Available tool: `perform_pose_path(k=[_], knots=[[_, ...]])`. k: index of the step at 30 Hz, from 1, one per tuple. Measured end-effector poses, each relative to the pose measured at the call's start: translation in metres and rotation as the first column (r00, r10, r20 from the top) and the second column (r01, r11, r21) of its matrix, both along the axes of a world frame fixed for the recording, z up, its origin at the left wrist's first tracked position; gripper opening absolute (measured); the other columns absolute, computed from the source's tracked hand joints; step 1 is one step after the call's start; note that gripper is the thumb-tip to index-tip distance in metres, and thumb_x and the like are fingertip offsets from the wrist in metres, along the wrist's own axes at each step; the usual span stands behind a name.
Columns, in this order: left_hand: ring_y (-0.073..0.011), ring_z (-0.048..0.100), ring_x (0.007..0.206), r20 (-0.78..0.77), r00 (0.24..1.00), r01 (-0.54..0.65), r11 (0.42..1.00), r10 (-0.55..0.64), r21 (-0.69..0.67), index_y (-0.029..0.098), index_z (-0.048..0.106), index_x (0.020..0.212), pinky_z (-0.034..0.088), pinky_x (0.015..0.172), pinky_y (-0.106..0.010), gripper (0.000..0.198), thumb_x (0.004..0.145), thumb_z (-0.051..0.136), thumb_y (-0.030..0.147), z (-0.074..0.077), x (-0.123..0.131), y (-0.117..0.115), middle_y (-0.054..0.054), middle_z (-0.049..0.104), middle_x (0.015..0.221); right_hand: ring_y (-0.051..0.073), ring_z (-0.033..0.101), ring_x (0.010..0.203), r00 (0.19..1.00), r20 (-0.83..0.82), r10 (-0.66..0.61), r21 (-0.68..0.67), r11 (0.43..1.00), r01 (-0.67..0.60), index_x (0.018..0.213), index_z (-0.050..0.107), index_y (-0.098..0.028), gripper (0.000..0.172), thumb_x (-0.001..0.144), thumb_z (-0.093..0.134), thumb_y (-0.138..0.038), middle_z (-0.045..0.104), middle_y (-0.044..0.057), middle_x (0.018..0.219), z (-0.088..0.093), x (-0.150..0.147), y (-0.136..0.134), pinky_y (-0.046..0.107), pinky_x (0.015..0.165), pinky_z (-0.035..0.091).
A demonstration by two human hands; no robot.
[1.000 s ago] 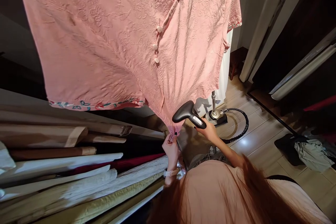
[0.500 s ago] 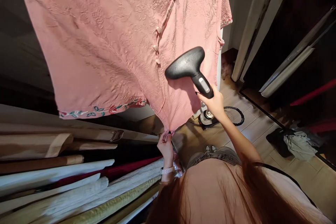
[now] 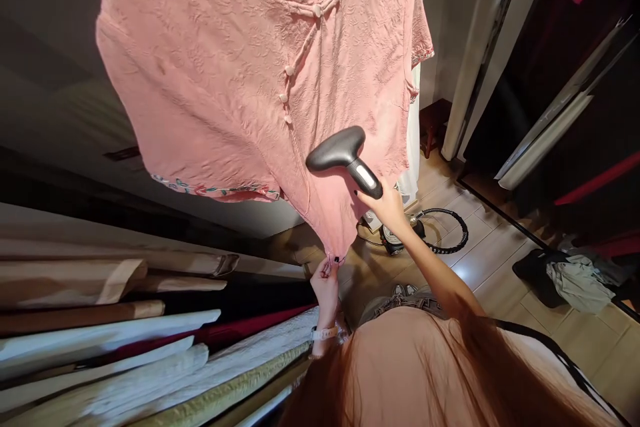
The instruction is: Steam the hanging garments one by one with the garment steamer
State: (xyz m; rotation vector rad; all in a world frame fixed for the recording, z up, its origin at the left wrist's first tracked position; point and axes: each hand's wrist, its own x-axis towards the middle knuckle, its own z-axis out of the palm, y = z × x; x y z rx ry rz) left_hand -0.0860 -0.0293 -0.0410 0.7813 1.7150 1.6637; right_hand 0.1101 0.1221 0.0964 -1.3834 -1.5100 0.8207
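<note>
Your left hand draws the lower corner of a pink embossed blouse down to a point, its fingers pinched closed on the hem. Your right hand wraps fully around the handle of a black handheld garment steamer, raised in front of the blouse's lower front; whether the steamer head touches the cloth, you cannot tell from this view.

The blouse hangs in the air ahead of you, above both hands, showing knotted frog buttons and embroidered floral trim along one edge. A pale watch band circles your left wrist.

Below, on the wooden floor, stands the steamer's base, with a coiled black hose beside it. Long rolled bolts of fabric are stacked to your left. To your right, crumpled pale cloth lies on the floor.
</note>
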Motion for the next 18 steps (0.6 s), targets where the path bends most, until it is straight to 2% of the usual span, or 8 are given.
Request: perform_pose_path(k=[6, 11, 15, 18], knots=[[-0.0230, 0.073, 0.084, 0.074, 0.995, -0.062, 0.998, 0.060, 0.023, 0.014, 0.075, 0.094, 0.057, 0.090, -0.039, 0.039, 0.064, 0.084, 0.037, -0.002, -0.002, -0.002, -0.008, 0.076, 0.094, 0.024, 0.066, 0.085, 0.985, 0.102, 0.138, -0.198, 0.973, -0.116, 0.110, 0.061, -0.025, 0.043, 0.083, 0.071, -0.057, 0.071, 0.003, 0.092, -0.042, -0.008, -0.029, 0.029, 0.068, 0.041], [-0.0195, 0.072, 0.083, 0.063, 0.989, -0.136, 0.988, 0.132, 0.067, 0.015, 0.073, 0.094, 0.058, 0.090, -0.039, 0.032, 0.068, 0.080, 0.032, -0.004, -0.037, 0.010, -0.005, 0.073, 0.094, 0.026, 0.067, 0.085, 0.969, 0.176, 0.175, -0.319, 0.941, -0.112, 0.103, 0.064, -0.024, 0.041, 0.078, 0.074, -0.055, 0.072, 0.005, 0.093, -0.075, -0.002, -0.050, 0.029, 0.065, 0.038], [-0.0170, 0.069, 0.082, 0.101, 0.975, -0.210, 0.971, 0.199, 0.114, 0.014, 0.069, 0.094, 0.059, 0.092, -0.044, 0.031, 0.067, 0.079, 0.026, 0.001, -0.070, 0.036, -0.004, 0.070, 0.092, 0.026, 0.065, 0.083, 0.991, 0.130, 0.041, -0.315, 0.949, 0.002, 0.101, 0.064, -0.025, 0.040, 0.074, 0.074, -0.054, 0.071, 0.003, 0.090, -0.088, 0.019, -0.062, 0.030, 0.067, 0.039], [-0.0165, 0.066, 0.087, 0.153, 0.969, -0.218, 0.962, 0.193, 0.166, 0.014, 0.068, 0.094, 0.059, 0.095, -0.047, 0.028, 0.069, 0.077, 0.023, 0.005, -0.076, 0.058, -0.004, 0.067, 0.092, 0.025, 0.063, 0.081, 0.989, 0.043, -0.143, -0.274, 0.950, 0.149, 0.100, 0.063, -0.025, 0.044, 0.071, 0.073, -0.058, 0.069, 0.002, 0.086, -0.090, 0.040, -0.065, 0.031, 0.070, 0.041]])
